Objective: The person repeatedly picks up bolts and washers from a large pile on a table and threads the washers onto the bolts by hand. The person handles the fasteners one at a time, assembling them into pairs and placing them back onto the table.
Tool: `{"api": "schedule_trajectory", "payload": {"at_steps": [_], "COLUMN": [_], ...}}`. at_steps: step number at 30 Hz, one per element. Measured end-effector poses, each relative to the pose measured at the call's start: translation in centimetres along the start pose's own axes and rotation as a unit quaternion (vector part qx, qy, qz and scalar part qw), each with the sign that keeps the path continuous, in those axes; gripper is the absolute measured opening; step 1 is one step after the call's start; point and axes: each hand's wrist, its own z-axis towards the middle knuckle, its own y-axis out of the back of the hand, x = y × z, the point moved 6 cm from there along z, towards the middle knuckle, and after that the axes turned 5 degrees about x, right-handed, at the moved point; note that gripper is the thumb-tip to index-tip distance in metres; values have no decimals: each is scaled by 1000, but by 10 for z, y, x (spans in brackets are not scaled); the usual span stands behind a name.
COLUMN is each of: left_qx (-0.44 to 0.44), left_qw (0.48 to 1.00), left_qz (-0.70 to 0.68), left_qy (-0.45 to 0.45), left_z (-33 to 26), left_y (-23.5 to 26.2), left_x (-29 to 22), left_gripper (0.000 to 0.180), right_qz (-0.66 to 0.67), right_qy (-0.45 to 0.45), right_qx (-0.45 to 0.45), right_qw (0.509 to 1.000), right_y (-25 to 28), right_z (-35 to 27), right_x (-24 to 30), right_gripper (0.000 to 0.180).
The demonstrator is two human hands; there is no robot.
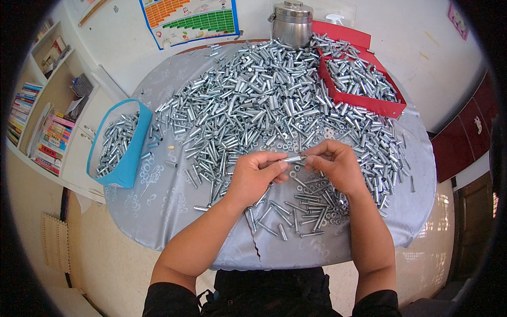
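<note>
Above the near middle of the table, a silver expansion bolt (pixel 293 159) lies level between my two hands. My left hand (pixel 253 177) pinches its left end between thumb and fingers. At the other end, the fingertips of my right hand (pixel 338 165) close on the bolt's tip; any small part between them is too small to make out. Under and beyond my hands spreads a big heap of metal sleeves and bolts (pixel 253 100). Loose bolts (pixel 317 206) lie close to my right wrist, with washers and nuts (pixel 335 214) among them.
A blue bin (pixel 129 164) partly filled with metal pieces stands at the left. At the back right lies a red box (pixel 364 105) with more pieces. A steel canister (pixel 292 26) stands behind the heap. The grey tablecloth (pixel 142 211) covers a round table.
</note>
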Motion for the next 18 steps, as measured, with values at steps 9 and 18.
{"api": "schedule_trajectory", "payload": {"at_steps": [9, 18], "left_qx": [13, -24], "left_qw": [1000, 998], "left_qz": [-22, -54], "left_qy": [7, -7], "left_z": [1, 1], "left_y": [-2, 5], "left_x": [-2, -9], "left_gripper": [23, 24], "right_qz": [64, -187], "right_qy": [-9, 72], "right_qx": [21, 8], "right_qw": [998, 980], "right_y": [-4, -3], "right_z": [0, 2], "right_x": [-5, 2], "right_gripper": [20, 15]}}
